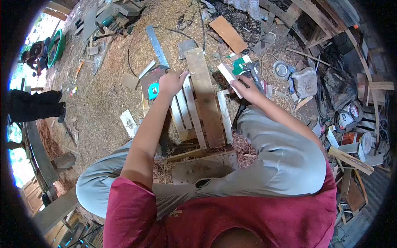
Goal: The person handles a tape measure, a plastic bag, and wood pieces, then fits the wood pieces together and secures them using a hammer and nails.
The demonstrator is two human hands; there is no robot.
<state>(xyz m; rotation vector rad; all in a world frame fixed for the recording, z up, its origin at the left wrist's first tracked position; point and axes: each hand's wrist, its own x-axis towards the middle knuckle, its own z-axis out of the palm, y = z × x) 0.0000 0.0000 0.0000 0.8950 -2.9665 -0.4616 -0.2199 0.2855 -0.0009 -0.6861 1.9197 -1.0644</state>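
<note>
Pale wooden block, one, short, straight-edged; held in the right hand, fingers closed on the end nearer the body; far end free, angled leftward; located right of the broad plank, just beside a hammer-like tool; by judgement light, stiff, dry, unlikely to slip or break, perhaps splintery along the edges; best taken across the long sides, near mid-length, clear of the corners; left hand, well apart from the right, at the far end of the narrow slats, near the teal tape measure; whether clamped on a slat or merely resting there, cannot tell.

Hidden: parts of the left fingers; underside of the block and the grip beneath; most of whatever supports slats and plank; hard to make out: green-and-white item beyond the block, small and cluttered about; fastening, if any, between slats and plank, too small to tell; cut off: person in dark trousers at the left border, only legs clearly shown.
</note>
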